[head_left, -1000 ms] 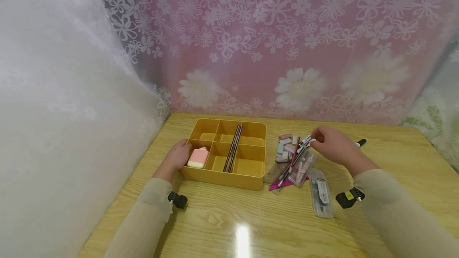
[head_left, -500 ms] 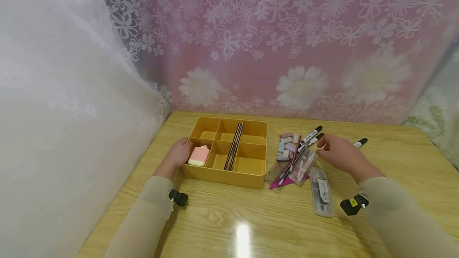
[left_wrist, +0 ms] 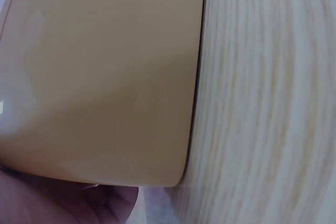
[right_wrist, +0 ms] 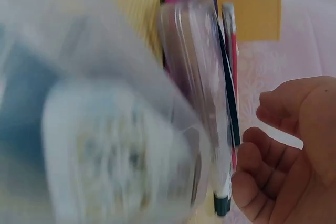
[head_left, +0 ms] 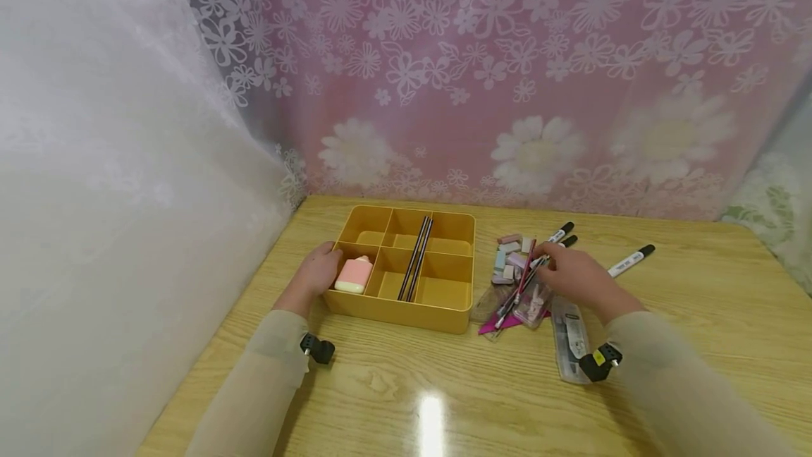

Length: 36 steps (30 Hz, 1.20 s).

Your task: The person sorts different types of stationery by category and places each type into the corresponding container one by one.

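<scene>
My left hand (head_left: 317, 270) grips the left side of a yellow divided organizer box (head_left: 400, 314); its fingers curl at the corner of the box wall (left_wrist: 115, 77) in the left wrist view. Inside the box are a pink and cream bottle-shaped thing (head_left: 354, 275), front left, and dark pencils (head_left: 415, 259) laid across the dividers. My right hand (head_left: 577, 277) is over the stationery pile at the right. In the right wrist view a gap shows between thumb and fingers, with nothing held; a red pencil (right_wrist: 234, 72) and a clear plastic case (right_wrist: 191, 51) are close by.
Small pastel erasers (head_left: 507, 257) lie right of the box, with a magenta piece (head_left: 507, 324) under the pile. A long clear pencil case (head_left: 564, 351) lies nearer me. A black-capped marker (head_left: 634, 259) lies to the right, others behind my hand. A flowered curtain (head_left: 444, 90) hangs at the back.
My right hand drew back right from the white markers, then came left over the pencils. The markers now lie on the table by the pile. My left hand stays at the box.
</scene>
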Each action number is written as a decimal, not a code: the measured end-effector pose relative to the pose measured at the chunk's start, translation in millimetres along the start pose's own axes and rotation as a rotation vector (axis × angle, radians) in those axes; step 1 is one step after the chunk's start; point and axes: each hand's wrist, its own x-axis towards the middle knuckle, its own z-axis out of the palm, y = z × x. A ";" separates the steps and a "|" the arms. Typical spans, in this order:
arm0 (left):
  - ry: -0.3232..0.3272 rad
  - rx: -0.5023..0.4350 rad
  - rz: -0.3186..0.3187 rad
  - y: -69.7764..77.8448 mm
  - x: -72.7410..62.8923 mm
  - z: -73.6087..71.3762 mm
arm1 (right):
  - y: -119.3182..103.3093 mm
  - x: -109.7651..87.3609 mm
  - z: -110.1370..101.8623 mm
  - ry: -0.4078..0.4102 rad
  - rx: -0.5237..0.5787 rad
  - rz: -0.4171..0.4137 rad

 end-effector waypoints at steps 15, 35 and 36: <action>-0.004 0.011 0.006 0.7 0.3 -1.1 | -21.2 17.6 14.9 -0.056 -0.143 0.032; -0.006 -0.015 0.002 -0.4 -0.6 0.3 | -9.1 12.7 10.3 -0.005 -0.042 0.117; -0.008 -0.014 0.002 -0.3 -0.6 0.1 | -9.4 12.4 9.9 -0.002 -0.036 0.123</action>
